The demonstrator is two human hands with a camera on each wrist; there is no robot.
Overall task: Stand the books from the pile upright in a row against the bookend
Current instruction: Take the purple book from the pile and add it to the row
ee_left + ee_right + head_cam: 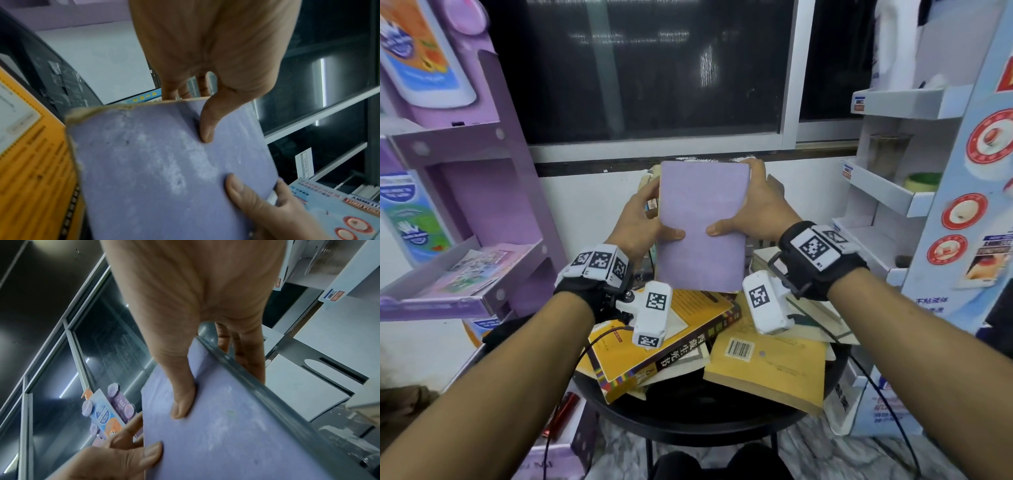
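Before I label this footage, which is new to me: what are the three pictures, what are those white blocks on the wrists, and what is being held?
No robot here: a person works with bare hands. The head view looks down from a head-worn camera; the other two come from cameras strapped to each wrist, the white blocks with square codes. The left hand and right hand hold a purple book by its sides, thumbs on the cover, lifted above a pile of books on a round black table. The wrist views show the same purple cover up close. Cardboard shelves stand on either side. I cannot pick out a bookend for certain.
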